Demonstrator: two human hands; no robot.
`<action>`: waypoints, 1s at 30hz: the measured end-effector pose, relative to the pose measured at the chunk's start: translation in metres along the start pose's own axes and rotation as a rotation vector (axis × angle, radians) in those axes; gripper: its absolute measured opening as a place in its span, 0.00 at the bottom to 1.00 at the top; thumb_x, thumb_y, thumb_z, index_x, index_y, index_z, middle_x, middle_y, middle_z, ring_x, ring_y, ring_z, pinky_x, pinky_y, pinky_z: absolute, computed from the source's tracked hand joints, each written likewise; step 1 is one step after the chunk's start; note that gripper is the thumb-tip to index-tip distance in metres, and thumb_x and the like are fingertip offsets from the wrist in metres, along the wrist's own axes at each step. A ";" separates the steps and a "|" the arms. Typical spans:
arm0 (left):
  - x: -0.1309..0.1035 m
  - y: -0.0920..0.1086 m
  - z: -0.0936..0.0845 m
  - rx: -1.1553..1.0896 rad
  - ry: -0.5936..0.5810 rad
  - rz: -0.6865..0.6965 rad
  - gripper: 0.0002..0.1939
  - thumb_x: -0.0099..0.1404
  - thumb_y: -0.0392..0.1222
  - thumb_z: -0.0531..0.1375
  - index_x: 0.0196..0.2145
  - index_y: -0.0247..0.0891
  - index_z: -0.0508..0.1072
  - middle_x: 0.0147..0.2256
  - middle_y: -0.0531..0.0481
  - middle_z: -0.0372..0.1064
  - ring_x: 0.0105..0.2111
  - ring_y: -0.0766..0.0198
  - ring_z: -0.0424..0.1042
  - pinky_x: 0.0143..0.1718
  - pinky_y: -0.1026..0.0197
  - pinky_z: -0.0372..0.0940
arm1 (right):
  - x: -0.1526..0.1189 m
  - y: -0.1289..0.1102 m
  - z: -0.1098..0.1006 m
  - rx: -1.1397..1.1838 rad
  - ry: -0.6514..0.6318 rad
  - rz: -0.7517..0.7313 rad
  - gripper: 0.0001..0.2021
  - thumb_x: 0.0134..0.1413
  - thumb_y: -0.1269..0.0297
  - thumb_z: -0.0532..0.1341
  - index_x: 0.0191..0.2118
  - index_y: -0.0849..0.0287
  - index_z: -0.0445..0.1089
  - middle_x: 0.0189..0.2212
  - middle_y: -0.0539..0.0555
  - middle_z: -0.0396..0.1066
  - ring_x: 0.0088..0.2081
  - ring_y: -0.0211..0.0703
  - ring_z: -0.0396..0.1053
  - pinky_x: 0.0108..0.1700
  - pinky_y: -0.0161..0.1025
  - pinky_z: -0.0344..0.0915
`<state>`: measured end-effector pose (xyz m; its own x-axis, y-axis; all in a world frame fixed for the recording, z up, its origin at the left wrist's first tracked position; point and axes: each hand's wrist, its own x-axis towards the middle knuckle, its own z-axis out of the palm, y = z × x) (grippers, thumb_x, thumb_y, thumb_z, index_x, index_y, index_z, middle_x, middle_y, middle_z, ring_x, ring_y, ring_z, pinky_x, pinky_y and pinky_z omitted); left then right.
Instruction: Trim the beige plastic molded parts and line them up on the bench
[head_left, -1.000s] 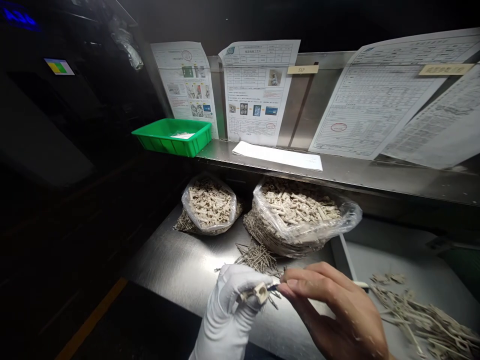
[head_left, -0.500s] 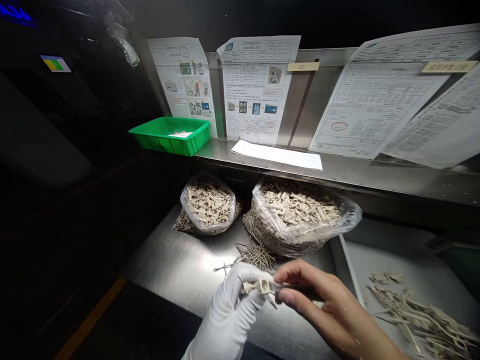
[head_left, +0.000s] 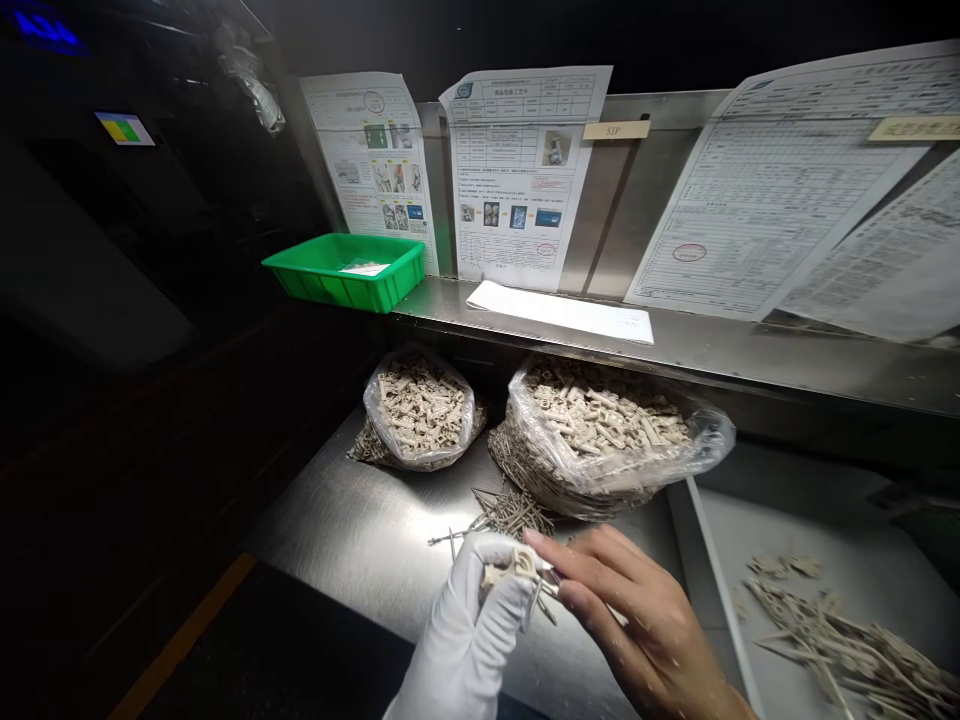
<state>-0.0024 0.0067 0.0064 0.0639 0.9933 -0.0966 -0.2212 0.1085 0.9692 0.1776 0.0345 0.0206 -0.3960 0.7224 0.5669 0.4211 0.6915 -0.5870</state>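
My left hand (head_left: 480, 625), in a white glove, pinches a small beige part (head_left: 521, 563) between thumb and fingers above the metal table. My right hand (head_left: 630, 610), ungloved, is right beside it, with its index fingertip at the part's edge. Its thumb and fingers close around a thin metallic item (head_left: 551, 577), mostly hidden and too small to name. Behind the hands lies a pile of thin metal pins (head_left: 514, 512). Two clear plastic bags, a smaller one (head_left: 424, 410) and a larger one (head_left: 600, 420), hold many similar beige parts.
A grey tray (head_left: 712, 570) at the right holds beige parts. The shelf (head_left: 442, 297) above the bags bears a green bin (head_left: 349, 275) and a folded white paper (head_left: 559, 310). Printed sheets (head_left: 525, 180) hang behind it.
My right hand has closed in on the beige part, its index finger now reaching the part's edge. The part looks slightly turned in my left hand. The view has shifted a little.
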 end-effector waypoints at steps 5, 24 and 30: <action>0.000 -0.002 0.001 0.008 0.027 0.002 0.25 0.68 0.67 0.61 0.38 0.39 0.74 0.25 0.57 0.64 0.26 0.67 0.61 0.34 0.60 0.60 | 0.000 0.001 0.001 0.001 0.030 -0.002 0.16 0.73 0.66 0.59 0.61 0.55 0.75 0.31 0.52 0.76 0.30 0.41 0.71 0.30 0.35 0.70; -0.004 -0.006 0.000 0.152 0.014 -0.015 0.26 0.70 0.68 0.58 0.37 0.40 0.75 0.28 0.56 0.64 0.28 0.66 0.62 0.34 0.60 0.56 | -0.009 0.005 0.012 0.217 0.105 0.249 0.06 0.66 0.63 0.66 0.37 0.54 0.71 0.28 0.47 0.75 0.26 0.35 0.74 0.28 0.27 0.72; -0.006 0.005 0.000 0.239 0.074 0.067 0.20 0.70 0.64 0.61 0.37 0.46 0.80 0.35 0.55 0.74 0.35 0.64 0.69 0.42 0.61 0.62 | -0.005 0.003 0.003 0.409 -0.113 0.554 0.14 0.69 0.52 0.63 0.35 0.56 0.68 0.26 0.48 0.70 0.27 0.37 0.68 0.29 0.32 0.65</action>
<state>-0.0039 0.0007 0.0114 -0.0167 0.9991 -0.0379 0.0143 0.0381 0.9992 0.1778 0.0326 0.0142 -0.3037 0.9502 0.0702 0.2529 0.1514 -0.9556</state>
